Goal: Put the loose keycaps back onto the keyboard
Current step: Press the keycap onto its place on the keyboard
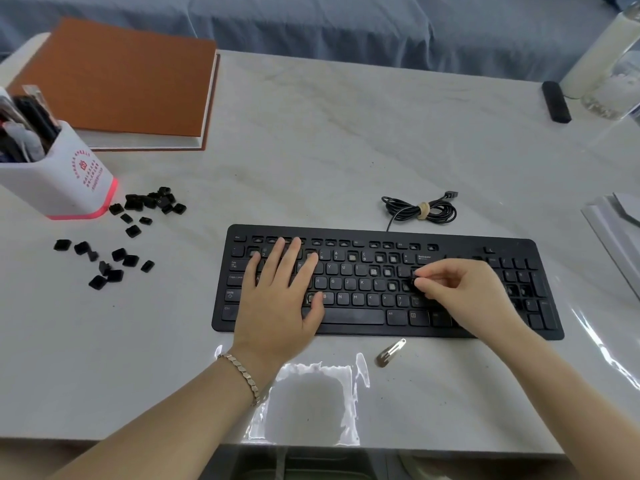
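Marble table (311, 150) bears a gappy black keyboard (349, 317); left hand (277, 306) flat, right hand (464, 292) pinching a keycap (415, 280).

On the table (329, 140), keyboard (349, 315) right of centre; keycaps (132, 231) well left of it, beside the pen pot (65, 185). Behind the pen pot, a book (117, 77). Behind the keyboard a cable (420, 211), before it a clip (390, 353).

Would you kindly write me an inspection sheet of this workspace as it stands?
Surface: pale marbled table, clear film over it, glare near front edge.
Job's things: black keyboard with several bare sockets; loose keycaps scattered to its left.
Clutter: brown notebook, pen holder, hair clip, black bar, glass jar.
Grips: left hand flat on the left keys; right hand pinches a keycap over the right letter keys.
Cables: keyboard cable coiled, tied, behind the keyboard.
Surroundings: blue fabric beyond the table.
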`<state>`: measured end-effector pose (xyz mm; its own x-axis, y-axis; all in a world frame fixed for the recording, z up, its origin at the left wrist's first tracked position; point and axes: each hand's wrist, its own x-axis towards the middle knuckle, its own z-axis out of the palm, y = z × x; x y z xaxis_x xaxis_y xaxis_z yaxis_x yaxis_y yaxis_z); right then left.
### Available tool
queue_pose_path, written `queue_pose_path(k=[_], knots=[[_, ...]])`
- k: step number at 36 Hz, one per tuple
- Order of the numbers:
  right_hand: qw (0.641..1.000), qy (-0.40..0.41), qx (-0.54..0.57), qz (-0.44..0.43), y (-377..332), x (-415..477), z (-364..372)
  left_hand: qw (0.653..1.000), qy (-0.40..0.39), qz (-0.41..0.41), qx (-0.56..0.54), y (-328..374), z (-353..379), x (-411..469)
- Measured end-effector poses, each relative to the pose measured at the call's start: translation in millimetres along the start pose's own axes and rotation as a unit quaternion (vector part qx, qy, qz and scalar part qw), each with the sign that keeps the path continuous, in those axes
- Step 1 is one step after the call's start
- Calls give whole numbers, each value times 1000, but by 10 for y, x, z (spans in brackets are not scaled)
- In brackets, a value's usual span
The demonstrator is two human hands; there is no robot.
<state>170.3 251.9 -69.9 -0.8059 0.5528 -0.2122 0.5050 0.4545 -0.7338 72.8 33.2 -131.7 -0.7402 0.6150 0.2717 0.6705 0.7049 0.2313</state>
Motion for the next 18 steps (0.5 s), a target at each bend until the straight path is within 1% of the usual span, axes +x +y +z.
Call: queue_pose_path(k=[5,10,14,18], knots=[[996,-33,-77,-15,-42,32,25,1000,-2,-1,2,-2,3,-2],[992,-62,-110,-5,-61,90,9,1000,0,0,2,-3,6,-1],[987,-55,-148,-9,-71,138,14,1000,8,4,1,-12,19,-5],[981,-42,-186,-32,-99,127,37,1000,10,5,3,-10,20,-4]])
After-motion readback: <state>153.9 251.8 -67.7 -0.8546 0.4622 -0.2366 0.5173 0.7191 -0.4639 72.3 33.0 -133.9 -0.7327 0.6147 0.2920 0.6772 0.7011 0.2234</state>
